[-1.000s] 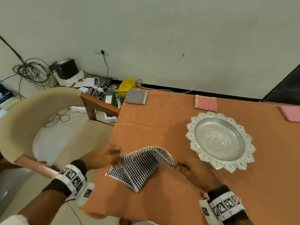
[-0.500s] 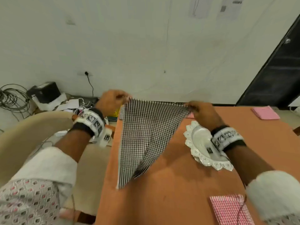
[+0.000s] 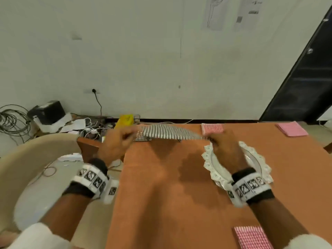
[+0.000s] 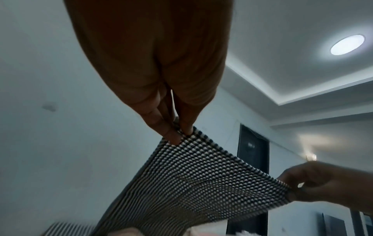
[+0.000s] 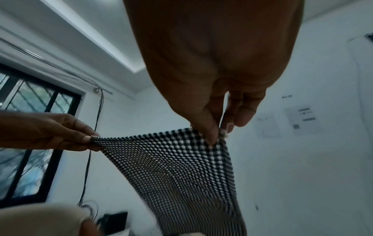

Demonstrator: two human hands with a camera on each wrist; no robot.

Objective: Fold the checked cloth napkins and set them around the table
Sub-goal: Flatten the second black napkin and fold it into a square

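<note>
- A cream curved-back chair [image 3: 27, 159] stands left of the orange-covered table [image 3: 170, 203].
- The left hand [image 3: 115, 146] pinches one corner of the black-and-white checked cloth napkin [image 3: 168, 134] between thumb and fingertips.
- The napkin is stretched in the air above the table's far side.
- The right hand [image 3: 226, 150] pinches the opposite corner, above a scalloped silver plate [image 3: 260, 162].

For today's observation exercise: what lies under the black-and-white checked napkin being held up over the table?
Under the black-and-white checked napkin, stretched between the left hand and right hand, the bare orange table shows. A folded black-and-white napkin peeks out beneath its left end, mostly covered.
</note>
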